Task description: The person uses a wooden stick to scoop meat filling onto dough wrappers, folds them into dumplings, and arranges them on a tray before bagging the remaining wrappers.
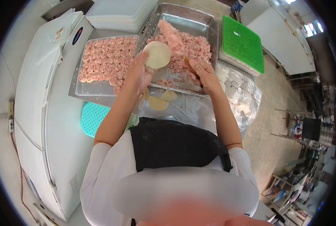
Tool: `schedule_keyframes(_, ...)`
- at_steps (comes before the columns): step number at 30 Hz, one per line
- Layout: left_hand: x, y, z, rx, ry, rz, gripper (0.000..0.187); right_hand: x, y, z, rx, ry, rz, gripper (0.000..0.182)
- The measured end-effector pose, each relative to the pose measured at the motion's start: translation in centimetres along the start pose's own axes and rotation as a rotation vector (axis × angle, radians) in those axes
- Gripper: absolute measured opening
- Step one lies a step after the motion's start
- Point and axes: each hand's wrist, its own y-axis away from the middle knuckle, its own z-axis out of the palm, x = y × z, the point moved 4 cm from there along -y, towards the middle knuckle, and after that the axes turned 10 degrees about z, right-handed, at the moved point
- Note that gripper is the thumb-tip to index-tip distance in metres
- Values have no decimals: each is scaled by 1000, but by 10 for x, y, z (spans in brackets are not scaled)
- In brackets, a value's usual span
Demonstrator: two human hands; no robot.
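The wrapper, a pale, flat, smooth-edged disc, was over the left side of the metal tray. The spreading tool was slanted above the tray, its handle toward the near right corner, its blade thickly coated in pink paste. The minced meat, pink and coarse, lay heaped in the tray's middle, with scraps along its near edge.
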Motion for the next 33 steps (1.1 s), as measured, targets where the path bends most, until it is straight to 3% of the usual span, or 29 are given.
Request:
schedule_keyframes(1, 2, -6, 13, -15, 89, 0, 42, 6, -6, 8, 17, -2, -8, 31)
schedule_keyframes(3, 8, -19, 22, -44, 178, -15, 48, 20, -18, 16, 315, 419, -214, 27)
schedule_keyframes(4, 13, -26, 26, -97, 243, 11, 54, 25, -20, 12, 336, 414, -215, 27)
schedule_keyframes(6, 13, -40, 20, -156, 313, 31, 62, 15, -13, 9, 433, 944, -603, 27)
schedule_keyframes(7, 7, -47, 4, -94, 278, 37, 65, -1, 1, 16, 443, 946, -603, 27)
schedule_keyframes(9, 0, -53, -9, -39, 237, 31, 68, -17, 25, 24, 492, 1396, -167, 28)
schedule_keyframes(11, -6, -50, -8, 70, 264, -66, 67, -8, 18, 30, 550, 1378, -232, 28)
schedule_keyframes(13, -7, -52, -5, 24, 284, -104, 68, -12, 22, 31, 605, 1360, -296, 29)
schedule_keyframes(15, -7, -54, -3, -12, 312, -120, 68, -26, 27, 25, 515, 1608, -106, 29)
schedule_keyframes(18, -8, -55, -5, 88, 281, -111, 69, -56, 50, 53, 558, 1512, -218, 28)
schedule_keyframes(20, -5, -52, 7, -14, 259, -81, 66, -28, 31, 41, 515, 1502, -231, 28)
schedule_keyframes(22, -8, -46, 12, 24, 361, -99, 63, -23, 24, 24, 462, 1496, -252, 28)
schedule_keyframes(24, -7, -38, 16, 66, 464, -102, 59, -38, 35, 8, 374, 1379, -595, 26)
schedule_keyframes(25, -5, -34, 23, -67, 341, -62, 47, -40, 40, 0, 363, 1379, -604, 26)
schedule_keyframes(26, -3, -31, 30, -199, 217, -20, 35, -44, 46, -12, 370, 1141, -521, 28)
schedule_keyframes(27, -2, -28, 31, -191, 218, -6, 35, -47, 51, -23, 369, 906, -433, 29)
schedule_keyframes(28, 0, -23, 33, -309, -108, 88, 38, -50, 57, -28, 354, 906, -437, 29)
schedule_keyframes(29, -1, -20, 38, -419, -439, 176, 44, -47, 59, -34, 247, 821, -212, 32)
schedule_keyframes(30, 1, -18, 46, -406, -445, 184, 44, -43, 61, -38, 137, 733, 10, 34)
schedule_keyframes(32, 16, -6, 79, -649, -1124, 684, 50, -48, 70, -41, 98, 754, -4, 33)
schedule_keyframes(33, 18, -7, 82, -635, -1136, 684, 50, -49, 72, -43, 79, 771, -16, 32)
